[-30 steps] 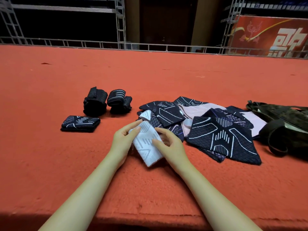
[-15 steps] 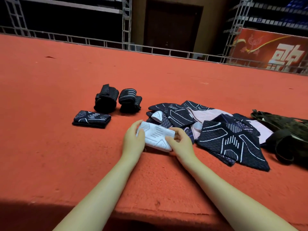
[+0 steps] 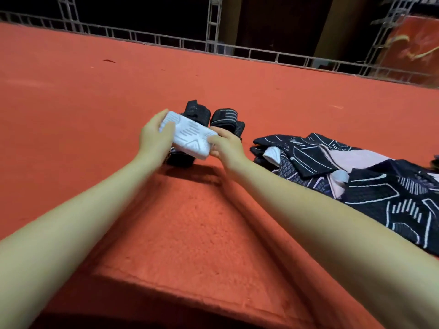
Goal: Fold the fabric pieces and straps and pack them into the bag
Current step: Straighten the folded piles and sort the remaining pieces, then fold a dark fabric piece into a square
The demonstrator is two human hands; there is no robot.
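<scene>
Red carpet [image 3: 190, 233] covers the platform, its near edge dropping into shadow at the bottom of the view. Both bare forearms reach in from the near corners, elbows cut off.

Left hand [image 3: 153, 138] grips the left end of a folded white cloth [image 3: 190, 136], thumb curled over the top; its other fingers sit behind the cloth, so I cannot tell how they lie. Right hand [image 3: 225, 144] pinches the right end, fingertips curled onto the edge. Cloth is held up off the carpet, tilted down to the right.

Under the cloth, a dark folded piece [image 3: 179, 159] is mostly hidden, only its lower edge showing. Just behind, two rolled black straps [image 3: 213, 115] stand side by side, bases blocked by the hands.

To the right, a loose pile of navy and pink patterned cloths [image 3: 344, 172] runs off the right edge. No bag in view.

Far back, a metal railing [image 3: 261, 53] edges the carpet; beyond it darkness and a blurred red banner [image 3: 413, 48], cut off.
</scene>
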